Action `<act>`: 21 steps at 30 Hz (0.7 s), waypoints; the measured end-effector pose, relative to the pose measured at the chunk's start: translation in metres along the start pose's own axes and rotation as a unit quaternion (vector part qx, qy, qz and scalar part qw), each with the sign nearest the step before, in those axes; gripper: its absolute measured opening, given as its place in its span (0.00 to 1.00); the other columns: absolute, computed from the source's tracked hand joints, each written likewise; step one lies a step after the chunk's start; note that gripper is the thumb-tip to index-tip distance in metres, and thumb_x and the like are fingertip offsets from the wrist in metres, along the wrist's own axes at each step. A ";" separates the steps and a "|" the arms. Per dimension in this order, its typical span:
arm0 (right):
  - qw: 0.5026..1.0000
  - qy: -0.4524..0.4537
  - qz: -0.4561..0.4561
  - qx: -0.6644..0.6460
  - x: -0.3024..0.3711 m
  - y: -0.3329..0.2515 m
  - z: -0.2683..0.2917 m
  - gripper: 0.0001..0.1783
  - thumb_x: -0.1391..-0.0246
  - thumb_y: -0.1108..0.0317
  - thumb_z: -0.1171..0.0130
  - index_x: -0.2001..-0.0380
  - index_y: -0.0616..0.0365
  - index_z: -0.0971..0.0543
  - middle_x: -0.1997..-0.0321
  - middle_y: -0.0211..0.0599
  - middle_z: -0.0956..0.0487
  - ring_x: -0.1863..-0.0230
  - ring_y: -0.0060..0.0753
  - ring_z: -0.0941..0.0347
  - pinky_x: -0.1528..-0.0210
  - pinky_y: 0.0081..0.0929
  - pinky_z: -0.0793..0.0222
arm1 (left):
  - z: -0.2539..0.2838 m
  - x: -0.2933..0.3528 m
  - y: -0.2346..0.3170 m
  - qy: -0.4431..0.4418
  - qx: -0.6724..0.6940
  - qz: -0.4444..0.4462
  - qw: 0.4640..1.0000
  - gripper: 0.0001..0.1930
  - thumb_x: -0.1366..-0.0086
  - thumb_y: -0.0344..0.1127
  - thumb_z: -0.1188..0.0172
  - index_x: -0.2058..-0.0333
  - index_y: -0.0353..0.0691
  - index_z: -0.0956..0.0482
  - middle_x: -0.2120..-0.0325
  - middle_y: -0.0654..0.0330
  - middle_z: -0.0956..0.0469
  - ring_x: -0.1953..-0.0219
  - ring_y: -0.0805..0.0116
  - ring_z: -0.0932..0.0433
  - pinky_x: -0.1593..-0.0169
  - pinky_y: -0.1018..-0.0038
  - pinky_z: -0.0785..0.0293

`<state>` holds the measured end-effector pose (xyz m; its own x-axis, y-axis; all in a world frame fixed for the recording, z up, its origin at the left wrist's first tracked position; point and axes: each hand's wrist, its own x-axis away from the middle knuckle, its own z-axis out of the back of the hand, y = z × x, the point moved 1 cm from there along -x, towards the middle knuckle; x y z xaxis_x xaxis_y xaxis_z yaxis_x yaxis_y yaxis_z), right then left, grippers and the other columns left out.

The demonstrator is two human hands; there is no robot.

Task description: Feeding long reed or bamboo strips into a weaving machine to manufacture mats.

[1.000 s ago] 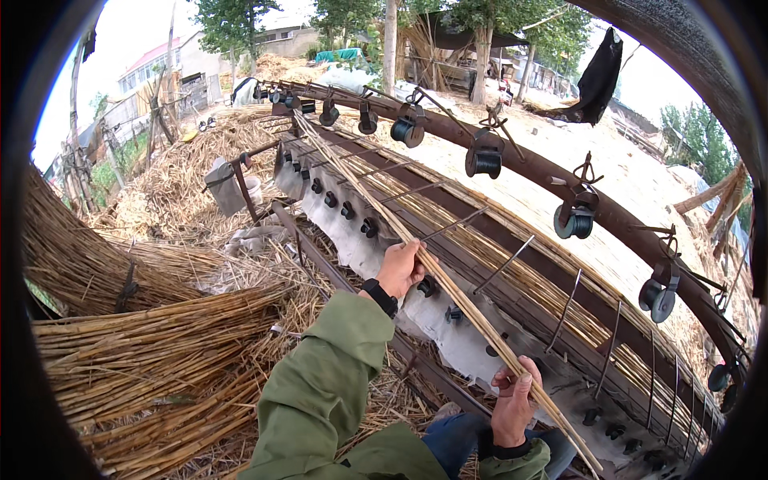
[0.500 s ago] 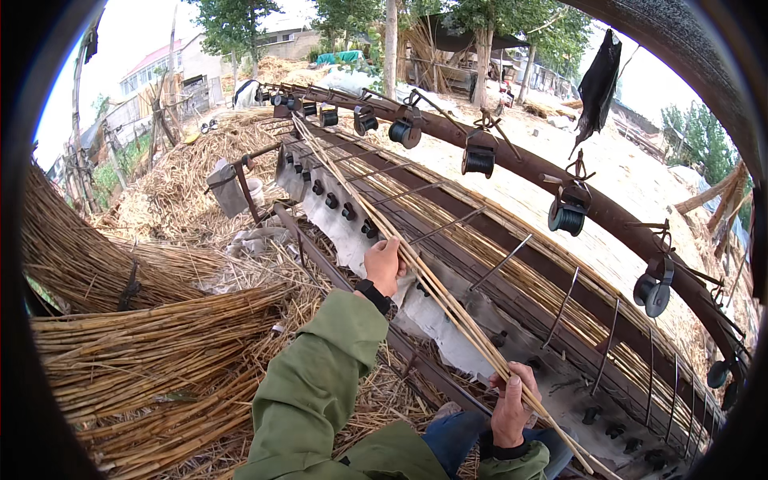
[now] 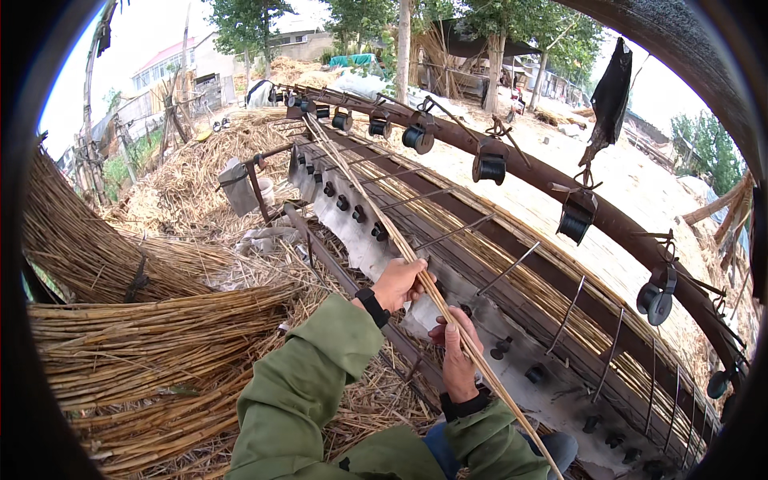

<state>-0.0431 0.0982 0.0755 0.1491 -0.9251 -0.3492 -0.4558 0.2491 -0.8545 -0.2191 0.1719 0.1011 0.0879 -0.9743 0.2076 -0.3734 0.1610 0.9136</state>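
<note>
Reeds (image 3: 498, 387) in left fingers (image 3: 408, 272), perhaps right (image 3: 454, 346)

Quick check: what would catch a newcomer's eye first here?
First, a curved rusty beam hung with dark spools sweeps across the upper right. Long reeds run diagonally through the centre, held in the left hand, with the right hand lower along them. Thick reed bundles lie at left.

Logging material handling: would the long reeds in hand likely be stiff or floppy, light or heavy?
The reeds are probably light, being slender for their length. They seem springy rather than floppy, running almost straight beyond the left hand. They may slide against one another, as no tie shows.
</note>
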 end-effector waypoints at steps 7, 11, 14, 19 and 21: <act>0.939 -0.061 0.236 0.244 0.049 -0.039 0.030 0.12 0.48 0.67 0.45 0.63 0.64 0.25 0.70 0.41 0.25 0.72 0.30 0.29 0.70 0.22 0.34 | 0.063 -0.050 0.045 0.198 0.059 -0.099 0.973 0.12 0.34 0.39 0.59 0.71 0.37 0.33 0.81 0.55 0.24 0.92 0.74 0.37 0.92 0.77 0.47; 0.961 -0.081 0.157 0.211 0.050 -0.031 0.024 0.09 0.50 0.70 0.43 0.65 0.63 0.23 0.69 0.41 0.25 0.73 0.27 0.29 0.71 0.20 0.33 | 0.051 -0.034 0.030 0.116 0.007 -0.030 0.993 0.15 0.33 0.45 0.62 0.65 0.40 0.33 0.79 0.59 0.25 0.87 0.73 0.36 0.87 0.77 0.46; 0.970 -0.056 0.108 0.209 0.043 -0.028 0.013 0.11 0.49 0.69 0.43 0.63 0.63 0.24 0.69 0.40 0.26 0.71 0.25 0.29 0.69 0.20 0.34 | 0.036 -0.009 0.017 0.032 0.018 0.021 0.999 0.13 0.33 0.44 0.61 0.66 0.41 0.32 0.79 0.58 0.25 0.87 0.74 0.39 0.86 0.79 0.47; 0.977 -0.030 0.127 0.167 0.053 -0.041 0.002 0.14 0.51 0.70 0.41 0.59 0.60 0.24 0.72 0.38 0.29 0.73 0.25 0.32 0.72 0.19 0.37 | 0.053 0.002 0.039 -0.094 -0.054 0.088 0.990 0.11 0.34 0.41 0.57 0.70 0.40 0.32 0.77 0.54 0.26 0.89 0.78 0.44 0.86 0.80 0.50; 0.934 -0.131 0.232 0.240 0.052 -0.049 0.006 0.14 0.53 0.71 0.40 0.61 0.59 0.23 0.72 0.39 0.29 0.74 0.26 0.33 0.74 0.20 0.38 | 0.061 -0.002 0.043 -0.114 -0.073 0.122 0.983 0.11 0.34 0.41 0.57 0.69 0.41 0.32 0.76 0.55 0.25 0.88 0.79 0.45 0.86 0.81 0.50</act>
<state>-0.0075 0.0398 0.0975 0.2714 -0.5992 -0.7532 -0.0891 0.7636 -0.6396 -0.2922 0.1714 0.1185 -0.2042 -0.9108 0.3587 -0.2187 0.3996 0.8902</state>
